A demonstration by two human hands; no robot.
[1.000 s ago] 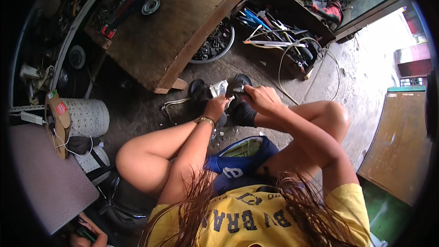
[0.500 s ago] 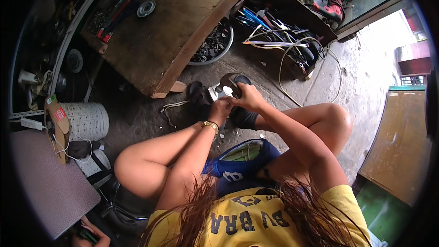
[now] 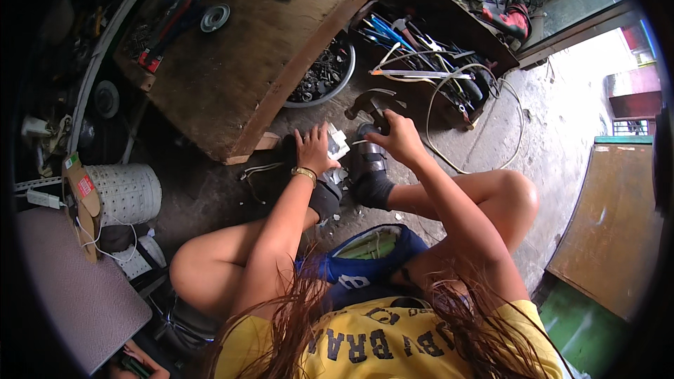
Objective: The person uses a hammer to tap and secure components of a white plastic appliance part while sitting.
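Observation:
My right hand (image 3: 400, 142) is wrapped round the handle of a claw hammer (image 3: 366, 107). The hammer's dark metal head is raised in front of the hand, above my right foot. My left hand (image 3: 313, 149) is low between my feet with its fingers spread, right up against a broken white plastic piece (image 3: 338, 143). Whether that hand presses on the piece cannot be made out. Small white fragments (image 3: 338, 175) lie on the floor beneath it.
A wooden bench (image 3: 210, 70) stands ahead on the left, with a basin of metal parts (image 3: 345, 77) beside it. A wooden box of tools (image 3: 484, 109) and a looped cable (image 3: 521, 123) lie ahead right. A white perforated basket (image 3: 133, 193) stands at the left.
My hands, close together before, have moved apart. The right one has lifted the hammer up and to the right; the left has shifted left, fingers spreading beside the white piece.

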